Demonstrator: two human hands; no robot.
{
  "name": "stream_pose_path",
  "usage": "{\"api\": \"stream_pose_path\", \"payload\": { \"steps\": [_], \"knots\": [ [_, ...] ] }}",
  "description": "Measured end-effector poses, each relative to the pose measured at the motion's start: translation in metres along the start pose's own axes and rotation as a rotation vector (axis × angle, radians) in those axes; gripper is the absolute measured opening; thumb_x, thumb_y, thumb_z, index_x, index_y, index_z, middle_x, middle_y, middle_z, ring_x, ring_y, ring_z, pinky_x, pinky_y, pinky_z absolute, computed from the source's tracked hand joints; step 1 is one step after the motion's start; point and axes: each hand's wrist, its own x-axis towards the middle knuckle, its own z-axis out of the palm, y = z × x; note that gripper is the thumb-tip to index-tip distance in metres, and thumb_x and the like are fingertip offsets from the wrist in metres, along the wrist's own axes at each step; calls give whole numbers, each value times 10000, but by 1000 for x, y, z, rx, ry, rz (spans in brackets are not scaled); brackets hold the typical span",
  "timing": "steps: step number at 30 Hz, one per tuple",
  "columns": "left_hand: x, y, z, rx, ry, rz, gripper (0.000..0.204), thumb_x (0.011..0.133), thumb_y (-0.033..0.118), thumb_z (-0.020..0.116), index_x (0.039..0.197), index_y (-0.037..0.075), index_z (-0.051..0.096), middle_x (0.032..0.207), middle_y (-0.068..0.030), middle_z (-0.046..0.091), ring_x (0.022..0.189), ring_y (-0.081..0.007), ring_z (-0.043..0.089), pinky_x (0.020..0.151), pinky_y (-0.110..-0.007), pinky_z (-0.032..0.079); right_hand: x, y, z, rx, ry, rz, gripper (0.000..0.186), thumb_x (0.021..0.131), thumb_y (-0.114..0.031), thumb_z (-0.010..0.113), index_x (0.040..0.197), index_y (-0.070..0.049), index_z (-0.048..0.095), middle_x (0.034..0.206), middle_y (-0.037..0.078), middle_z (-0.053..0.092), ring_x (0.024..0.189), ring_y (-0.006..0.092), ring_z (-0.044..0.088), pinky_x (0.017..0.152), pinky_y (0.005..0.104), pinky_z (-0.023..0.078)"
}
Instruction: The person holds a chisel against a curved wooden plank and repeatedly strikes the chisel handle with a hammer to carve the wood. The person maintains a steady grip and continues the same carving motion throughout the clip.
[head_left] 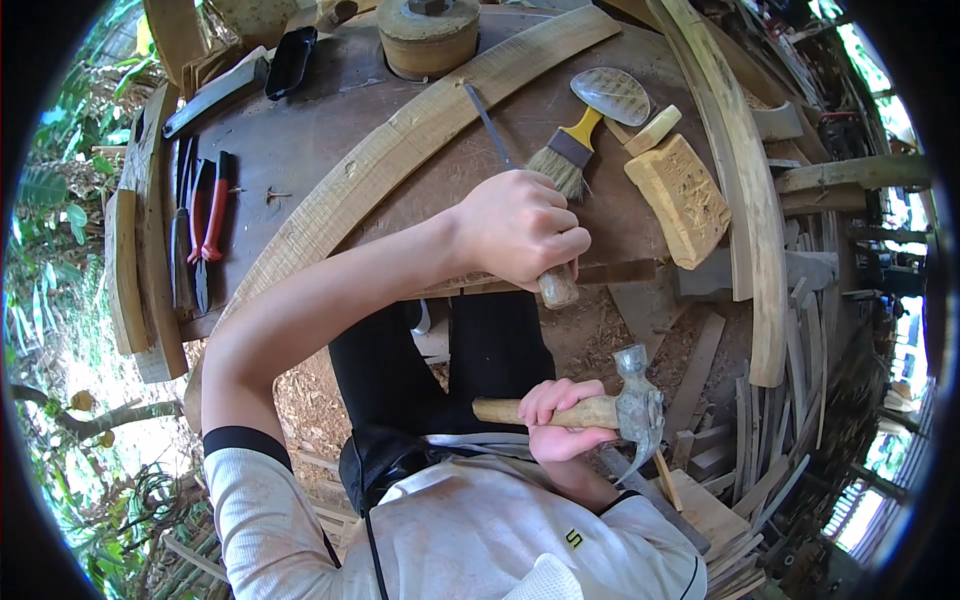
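Observation:
My left hand (530,228) is closed in a fist around the wooden handle of a chisel (487,122). The chisel's thin metal blade points away from me, its tip at a small mark on a long curved wooden board (400,133). The handle's butt end sticks out below my fist. Lower down, close to my body, my right hand (566,412) grips a claw hammer (636,403) by its wooden handle near the head. The hammer's striking face points away from me and the claw curves back toward me. Hammer and chisel are apart.
On the workbench (310,125) lie red-handled pliers (213,215), a black tray (292,62), a brush (565,155), an oval clear object (611,95) and a wood block (683,200). A round wooden piece (428,40) stands at the back. Long boards (745,180) and scrap strips lie right.

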Motion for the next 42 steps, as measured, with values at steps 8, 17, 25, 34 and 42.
{"api": "stream_pose_path", "payload": {
  "steps": [8,17,25,34,42],
  "knots": [
    [-1,1,-1,13,-10,-13,364,692,288,842,702,132,513,624,6,524,569,-202,571,526,-348,450,2,2,-1,7,-26,47,796,903,-900,324,947,-110,416,568,31,417,404,160,391,376,319,386],
    [-1,3,0,-29,-39,-74,329,549,276,783,672,124,519,600,-21,565,578,-258,620,554,-396,497,-1,3,-2,50,-40,-216,773,934,-869,312,972,-104,417,592,46,448,393,177,409,380,332,412],
    [1,-4,-5,-39,-67,-85,325,557,276,792,678,126,531,609,-25,580,588,-262,630,560,-403,499,6,18,-7,-219,-205,62,798,908,-887,357,951,-93,417,616,47,460,434,158,426,395,301,382],
    [0,-2,0,-27,-7,-45,332,604,296,786,685,123,515,604,-20,562,586,-256,625,560,-400,492,4,6,2,-63,-75,48,804,898,-898,348,948,-99,419,598,34,420,423,156,406,392,301,383],
    [0,1,-3,-3,-29,-18,365,699,296,838,701,129,514,621,7,539,571,-211,586,539,-355,460,6,8,-2,-81,-51,90,800,908,-891,348,954,-95,411,604,35,427,420,149,407,385,291,379]
  ]
}}
